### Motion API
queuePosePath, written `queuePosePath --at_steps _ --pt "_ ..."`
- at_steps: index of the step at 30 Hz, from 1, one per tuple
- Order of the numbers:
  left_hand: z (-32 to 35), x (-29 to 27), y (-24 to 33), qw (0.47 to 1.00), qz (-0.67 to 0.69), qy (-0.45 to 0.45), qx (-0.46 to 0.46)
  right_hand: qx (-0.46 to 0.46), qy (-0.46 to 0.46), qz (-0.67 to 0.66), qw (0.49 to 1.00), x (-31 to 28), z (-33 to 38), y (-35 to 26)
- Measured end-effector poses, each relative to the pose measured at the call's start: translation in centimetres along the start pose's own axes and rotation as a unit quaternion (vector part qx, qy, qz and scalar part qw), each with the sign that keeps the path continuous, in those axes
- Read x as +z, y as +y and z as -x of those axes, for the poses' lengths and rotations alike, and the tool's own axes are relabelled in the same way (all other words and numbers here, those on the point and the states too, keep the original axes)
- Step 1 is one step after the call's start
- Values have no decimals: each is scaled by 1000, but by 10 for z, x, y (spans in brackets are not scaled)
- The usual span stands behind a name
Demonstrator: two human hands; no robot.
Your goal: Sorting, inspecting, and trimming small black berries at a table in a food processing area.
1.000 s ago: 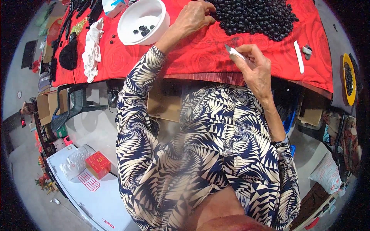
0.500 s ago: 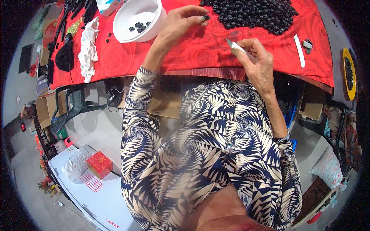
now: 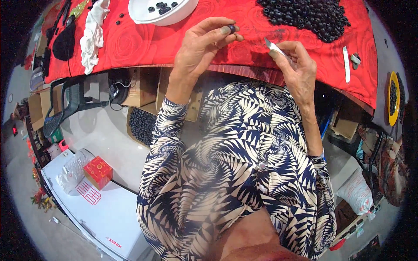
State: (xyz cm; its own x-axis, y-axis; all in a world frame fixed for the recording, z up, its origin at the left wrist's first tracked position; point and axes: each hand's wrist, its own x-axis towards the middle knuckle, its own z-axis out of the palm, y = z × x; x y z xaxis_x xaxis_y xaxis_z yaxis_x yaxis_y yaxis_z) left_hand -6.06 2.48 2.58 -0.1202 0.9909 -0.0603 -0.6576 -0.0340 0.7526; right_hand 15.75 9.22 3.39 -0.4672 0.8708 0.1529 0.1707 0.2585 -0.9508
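Between thumb and fingertips, my left hand pinches a small round black piece above the red cloth. My right hand grips a small knife with a white handle, its short blade pointing up and to the left. A gap separates the blade from the black piece. Beyond my right hand lies a wide heap of round black pieces, many with a hole in the middle. A white bowl behind my left hand holds several similar pieces.
A crumpled white cloth and a black cap-like item lie at the left. At the right are a white strip and a yellow tray of dark pieces. Below left stands a white chest with a red box.
My left hand has come nearer to me and toward the knife, carrying the black piece from near the heap. The right hand keeps its grip on the knife. The whole view has shifted.
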Motion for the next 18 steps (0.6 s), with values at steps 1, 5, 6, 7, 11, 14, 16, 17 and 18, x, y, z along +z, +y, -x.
queuePosePath --at_steps 1,5,6,7,11,14,16,17,18 --pt "3 0 0 1000 -3 0 12 -1 -5 -1 1000 1 0 -1" --pt "9 9 -1 999 -26 -3 33 -8 -1 19 1000 -1 2 0" --pt "12 14 1 998 -49 11 33 -6 -1 27 1000 -1 2 1" --pt "13 16 2 997 -72 24 32 -5 -2 26 1000 -1 3 1" --pt "15 18 -3 997 -68 19 41 -8 -5 18 1000 -1 3 -7" --pt "18 22 -5 995 -89 33 39 -21 -17 30 999 0 3 -14" --pt "16 23 -9 993 -102 32 50 -29 -17 25 999 -1 2 -19" --pt "15 25 -10 993 -102 31 47 -32 -31 29 999 -2 2 -21" --pt "14 27 -10 992 -101 35 61 -36 -46 31 998 -2 1 -24"
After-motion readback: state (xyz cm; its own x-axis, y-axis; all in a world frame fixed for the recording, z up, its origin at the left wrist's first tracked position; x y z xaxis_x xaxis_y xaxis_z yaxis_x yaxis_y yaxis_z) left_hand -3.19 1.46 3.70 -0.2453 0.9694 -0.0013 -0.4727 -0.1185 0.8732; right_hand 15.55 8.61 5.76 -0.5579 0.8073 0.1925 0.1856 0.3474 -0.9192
